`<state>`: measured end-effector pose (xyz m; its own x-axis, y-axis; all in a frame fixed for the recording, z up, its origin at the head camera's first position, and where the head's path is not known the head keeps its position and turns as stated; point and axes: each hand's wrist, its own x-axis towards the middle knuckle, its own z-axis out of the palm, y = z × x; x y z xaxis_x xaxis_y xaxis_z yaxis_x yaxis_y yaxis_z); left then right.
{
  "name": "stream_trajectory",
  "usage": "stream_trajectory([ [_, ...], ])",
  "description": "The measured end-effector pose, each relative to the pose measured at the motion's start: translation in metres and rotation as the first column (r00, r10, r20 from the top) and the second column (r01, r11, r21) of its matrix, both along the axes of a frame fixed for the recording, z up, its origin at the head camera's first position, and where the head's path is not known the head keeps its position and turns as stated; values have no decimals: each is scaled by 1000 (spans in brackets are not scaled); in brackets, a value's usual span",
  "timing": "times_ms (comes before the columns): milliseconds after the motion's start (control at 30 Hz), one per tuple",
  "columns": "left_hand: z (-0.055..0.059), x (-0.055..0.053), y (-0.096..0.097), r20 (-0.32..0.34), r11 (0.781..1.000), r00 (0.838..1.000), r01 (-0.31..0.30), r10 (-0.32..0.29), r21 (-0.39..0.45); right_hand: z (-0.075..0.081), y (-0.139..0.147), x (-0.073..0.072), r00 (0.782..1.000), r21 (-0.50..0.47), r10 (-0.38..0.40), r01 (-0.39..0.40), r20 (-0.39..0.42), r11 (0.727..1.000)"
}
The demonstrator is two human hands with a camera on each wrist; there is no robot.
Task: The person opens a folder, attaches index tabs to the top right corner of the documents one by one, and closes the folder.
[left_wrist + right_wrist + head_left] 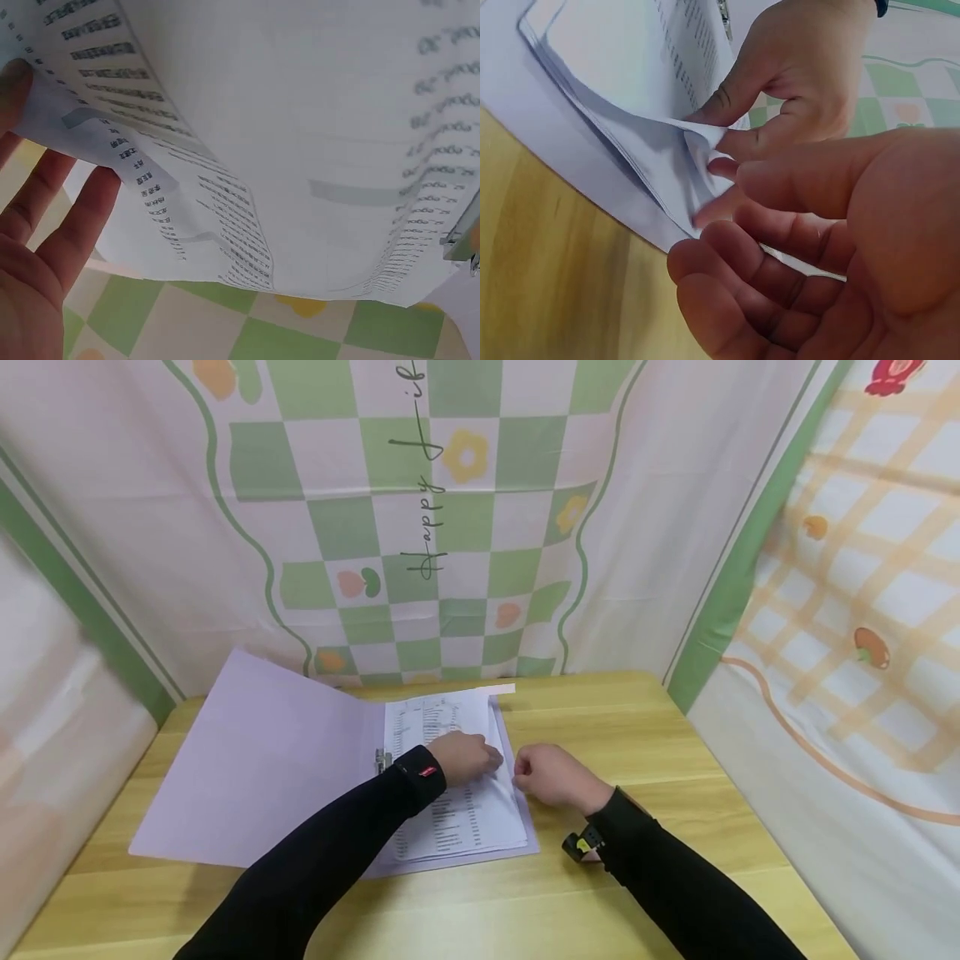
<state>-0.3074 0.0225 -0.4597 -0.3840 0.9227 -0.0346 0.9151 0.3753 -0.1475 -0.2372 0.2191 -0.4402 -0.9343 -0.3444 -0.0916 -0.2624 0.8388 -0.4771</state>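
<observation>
A lilac folder [277, 777] lies spread on the table, its cover turned to the left. On its right side sits a stack of printed sheets [450, 835], beside a metal clip [382, 761] at the spine. My left hand [463, 758] reaches over the stack and pinches the right edge of the top paper [630, 75] between thumb and fingers, bending it upward. Just right of that edge is my right hand [558, 777], fingers loosely curled, nothing visible in its grasp. The right wrist view shows its fingertips close to the lifted paper; whether they touch it is unclear.
A pale strip [497, 689] sticks out past the stack's upper right corner. The wooden tabletop [637, 727] extends to the right of the folder. Patterned cloth [465, 527] hangs behind the table and along both sides.
</observation>
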Motion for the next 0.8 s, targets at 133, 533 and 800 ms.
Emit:
stream_trajectory([
  [133, 0, 1, -1, -10, 1000, 1000, 13, -13, -13, -3, -2, -2, 999, 11, 28, -29, 18, 1000],
  [533, -4, 1, -3, -20, 1000, 1000, -13, 13, -11, -11, -8, -12, 977, 49, 180, -175, -118, 983],
  [800, 4, 5, -7, 90, 997, 995, -56, 51, 50, -23, -17, -18, 978, 129, 159, -142, -137, 981],
])
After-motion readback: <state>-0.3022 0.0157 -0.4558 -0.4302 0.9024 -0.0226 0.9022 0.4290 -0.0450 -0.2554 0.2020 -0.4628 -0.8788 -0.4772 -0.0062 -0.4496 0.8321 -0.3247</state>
